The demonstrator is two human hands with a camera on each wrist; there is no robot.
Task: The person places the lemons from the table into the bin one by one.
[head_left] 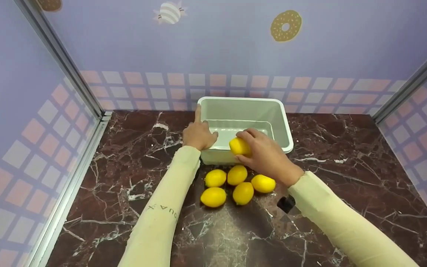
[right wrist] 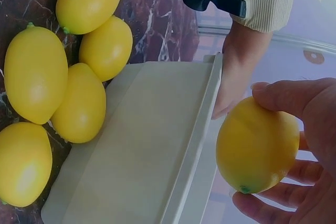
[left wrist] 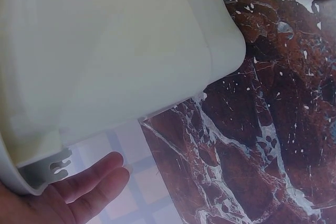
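My right hand (head_left: 267, 154) grips a yellow lemon (head_left: 240, 147) above the front rim of a white plastic bin (head_left: 216, 157). In the right wrist view, thumb and fingers close around the held lemon (right wrist: 257, 145), whose greenish tip faces down. My left hand (head_left: 199, 134) holds the bin's left rim, thumb toward the inside and index finger stretched along the edge. Seen in the left wrist view, two fingers (left wrist: 100, 187) extend outside beneath the rim. Several lemons (head_left: 213, 197) lie close together before the bin. Part of the bin's floor is hidden by the right hand.
A dark red marbled tabletop (head_left: 146, 174) bears everything. Behind the bin rises a purple wall (head_left: 228, 44) with a pink and white checked band; side panels with metal frames stand left and right. A black device (head_left: 286, 203) hangs at the right cuff.
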